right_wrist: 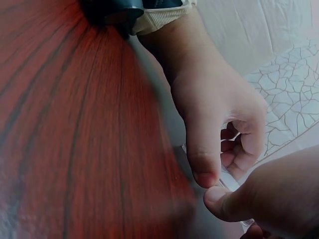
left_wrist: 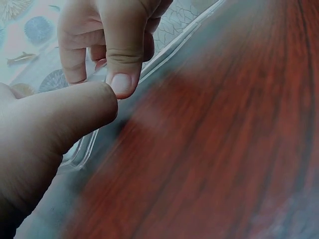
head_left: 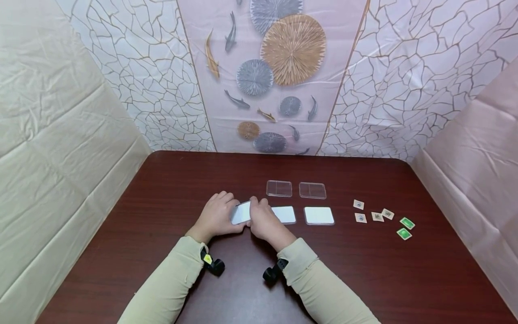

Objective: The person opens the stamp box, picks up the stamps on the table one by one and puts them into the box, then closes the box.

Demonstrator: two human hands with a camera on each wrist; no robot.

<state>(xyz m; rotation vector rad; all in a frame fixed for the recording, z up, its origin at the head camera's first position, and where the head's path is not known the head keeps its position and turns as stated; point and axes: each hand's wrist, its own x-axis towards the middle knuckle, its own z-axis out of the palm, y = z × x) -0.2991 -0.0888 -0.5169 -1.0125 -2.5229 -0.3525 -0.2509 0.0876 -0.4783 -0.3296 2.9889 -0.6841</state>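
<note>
A flat clear-edged case with a pale face (head_left: 241, 213) lies between the two hands, left of the middle of the table. The left hand (head_left: 218, 215) grips its left side, thumb along the near edge and fingers at the far edge. At its right end the right hand (head_left: 264, 221) pinches it between thumb and fingers. In the left wrist view the tips of the left thumb (left_wrist: 75, 112) and right thumb (left_wrist: 122, 59) meet at the clear rim (left_wrist: 85, 154). The right wrist view shows both thumbs close together; the hands hide most of the case there.
White-faced cases (head_left: 285, 215) (head_left: 319, 216) lie right of the hands, the nearer one partly behind the right hand. Two clear trays (head_left: 279, 188) (head_left: 312, 191) are beyond them. Several small beige squares (head_left: 377, 217) and two green ones (head_left: 407, 223) lie on the right of the brown table (head_left: 162, 180).
</note>
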